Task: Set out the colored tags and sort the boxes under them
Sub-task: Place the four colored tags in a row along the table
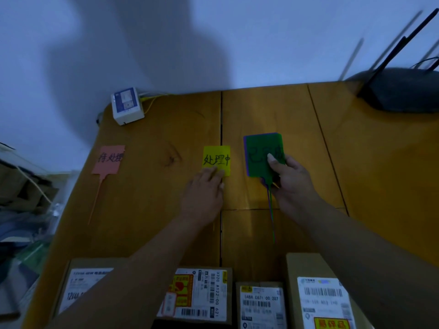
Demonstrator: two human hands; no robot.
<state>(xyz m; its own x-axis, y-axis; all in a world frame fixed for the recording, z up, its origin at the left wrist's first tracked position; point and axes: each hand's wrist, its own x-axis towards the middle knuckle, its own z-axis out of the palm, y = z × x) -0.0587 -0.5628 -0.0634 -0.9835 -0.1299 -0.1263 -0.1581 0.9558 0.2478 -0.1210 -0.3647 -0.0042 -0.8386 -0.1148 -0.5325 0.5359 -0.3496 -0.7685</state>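
Observation:
A pink tag (108, 159) with a long tail lies flat at the left of the wooden table (154, 205). In the middle lies a yellow tag (216, 159); my left hand (204, 193) rests palm down with its fingertips on the tag's near edge. My right hand (291, 179) grips a green tag (261, 150) with a purple one stacked behind it, thumb on the green face, their tails hanging toward me. Several cardboard boxes with shipping labels line the near edge: one at the left (78, 284), one in the middle (204, 293), a small one (260, 305) and one at the right (318, 293).
A small white device (127, 106) with yellow cables stands at the table's back left corner. A dark router (401, 91) with antennas sits at the back right. Clutter lies off the table's left edge (21, 198). A wall rises behind the table.

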